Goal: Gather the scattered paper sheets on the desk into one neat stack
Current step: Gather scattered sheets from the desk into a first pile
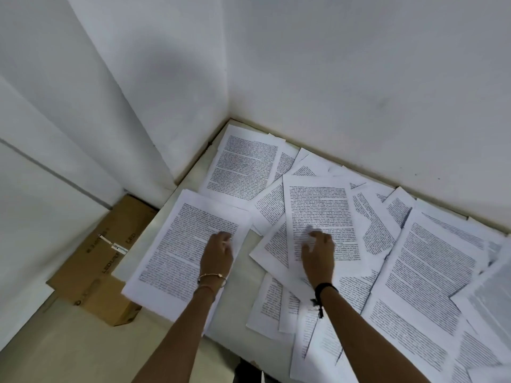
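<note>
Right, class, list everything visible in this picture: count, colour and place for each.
paper sheets: many, white with black print, scattered overlapping across the desk
desk: one, pale cream, in the wall corner
cardboard box: one, brown, on the floor left of the desk
walls: white, around the desk corner
bracelet: at least one, gold, left wrist
wristband: one, black, right wrist
left hand: one, resting on the leftmost sheet
right hand: one, fingers spread on a middle sheet

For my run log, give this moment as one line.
phase: gathering | left hand: on left sheet | right hand: on middle sheet | other sheets: scattered
</note>
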Motion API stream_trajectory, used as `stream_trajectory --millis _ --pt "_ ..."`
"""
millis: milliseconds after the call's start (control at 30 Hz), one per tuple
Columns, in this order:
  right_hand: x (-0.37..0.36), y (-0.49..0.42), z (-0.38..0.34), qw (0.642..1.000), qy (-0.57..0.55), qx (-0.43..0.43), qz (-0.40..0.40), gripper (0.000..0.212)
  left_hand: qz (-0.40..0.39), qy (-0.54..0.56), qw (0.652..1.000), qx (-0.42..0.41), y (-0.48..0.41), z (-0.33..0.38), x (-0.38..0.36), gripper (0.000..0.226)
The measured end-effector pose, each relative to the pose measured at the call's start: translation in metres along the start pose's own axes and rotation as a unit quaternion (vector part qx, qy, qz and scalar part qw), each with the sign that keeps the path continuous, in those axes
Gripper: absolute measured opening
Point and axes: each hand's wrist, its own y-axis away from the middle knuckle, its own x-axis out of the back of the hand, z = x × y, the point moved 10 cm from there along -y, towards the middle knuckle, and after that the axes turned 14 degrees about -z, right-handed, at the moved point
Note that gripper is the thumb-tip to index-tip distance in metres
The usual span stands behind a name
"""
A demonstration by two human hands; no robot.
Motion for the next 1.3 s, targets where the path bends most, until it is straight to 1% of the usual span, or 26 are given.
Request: stream_trajectory --millis 67,100,167,233,267,367,433,500,533,567,633,700,733,767,833,867,933,967,1033,1100,1133,1200,1233,1300 --pt "0.031 -0.006 0.034 0.997 0.001 -0.060 0.056 0.044 -0.083 0.012 0.996 -0.017 -0.013 0.020 -0.035 0.027" --pt "0.041 -0.008 0.050 0.993 -0.002 -0.095 0.066 0.051 -0.126 0.010 0.992 -0.018 -0.017 0.027 -0.050 0.029" --pt "0.056 -0.013 0.079 0.984 0.003 -0.169 0.051 0.063 -0.191 0.004 0.982 -0.009 -0.025 0.038 -0.075 0.038" --pt "0.063 -0.016 0.095 0.979 0.021 -0.201 0.022 0.069 -0.208 0.019 0.978 0.017 -0.035 0.043 -0.087 0.044" --pt "0.063 -0.017 0.097 0.980 0.010 -0.197 0.015 0.066 -0.204 0.019 0.978 0.033 -0.039 0.044 -0.088 0.045" --pt "0.063 -0.013 0.100 0.979 -0.067 -0.192 0.016 0.040 -0.227 -0.021 0.972 0.054 -0.048 0.048 -0.099 0.043" --pt "0.058 -0.005 0.102 0.979 -0.066 -0.194 0.008 0.027 -0.249 -0.057 0.965 0.055 -0.050 0.051 -0.107 0.035" --pt "0.050 0.002 0.101 0.981 -0.051 -0.186 -0.001 0.019 -0.251 -0.056 0.964 0.061 -0.051 0.050 -0.113 0.016" --pt "0.046 0.005 0.100 0.983 -0.042 -0.177 0.002 0.019 -0.246 -0.039 0.966 0.067 -0.052 0.050 -0.115 0.014" --pt "0.044 0.009 0.097 0.986 -0.034 -0.165 0.008 0.023 -0.238 -0.021 0.968 0.072 -0.052 0.049 -0.115 0.018" --pt "0.044 0.014 0.091 0.987 -0.030 -0.156 0.020 0.043 -0.211 0.006 0.975 0.073 -0.055 0.056 -0.112 0.026" --pt "0.041 0.017 0.088 0.985 -0.048 -0.166 0.010 0.056 -0.191 -0.011 0.980 0.058 -0.060 0.064 -0.109 0.035" --pt "0.038 0.017 0.087 0.984 -0.061 -0.170 -0.001 0.057 -0.190 -0.032 0.980 0.050 -0.062 0.069 -0.109 0.043" --pt "0.034 0.017 0.086 0.982 -0.077 -0.174 -0.016 0.056 -0.189 -0.052 0.979 0.047 -0.064 0.072 -0.109 0.049" --pt "0.030 0.018 0.085 0.979 -0.094 -0.180 -0.029 0.048 -0.178 -0.073 0.980 0.044 -0.067 0.077 -0.108 0.050" --pt "0.030 0.019 0.083 0.978 -0.096 -0.181 -0.031 0.040 -0.170 -0.071 0.982 0.044 -0.069 0.080 -0.108 0.047" --pt "0.027 0.022 0.083 0.976 -0.108 -0.185 -0.043 0.016 -0.162 -0.049 0.984 0.052 -0.069 0.084 -0.107 0.045" --pt "0.024 0.025 0.083 0.973 -0.125 -0.188 -0.050 0.012 -0.161 -0.035 0.984 0.059 -0.070 0.083 -0.108 0.046" --pt "0.020 0.033 0.089 0.968 -0.129 -0.207 -0.051 0.026 -0.168 -0.007 0.983 0.071 -0.072 0.083 -0.111 0.050" --pt "0.019 0.041 0.095 0.968 -0.077 -0.232 -0.052 0.028 -0.185 0.005 0.980 0.080 -0.075 0.082 -0.114 0.056" --pt "0.022 0.045 0.098 0.969 -0.055 -0.237 -0.036 0.029 -0.196 0.000 0.978 0.078 -0.077 0.084 -0.117 0.054" --pt "0.033 0.045 0.098 0.976 -0.030 -0.217 0.016 0.037 -0.209 -0.017 0.976 0.058 -0.079 0.091 -0.121 0.046" --pt "0.040 0.043 0.096 0.978 -0.024 -0.202 0.044 0.037 -0.207 -0.026 0.977 0.045 -0.080 0.095 -0.122 0.042" --pt "0.050 0.036 0.089 0.984 0.014 -0.161 0.076 0.019 -0.196 -0.037 0.979 0.028 -0.080 0.101 -0.121 0.045"
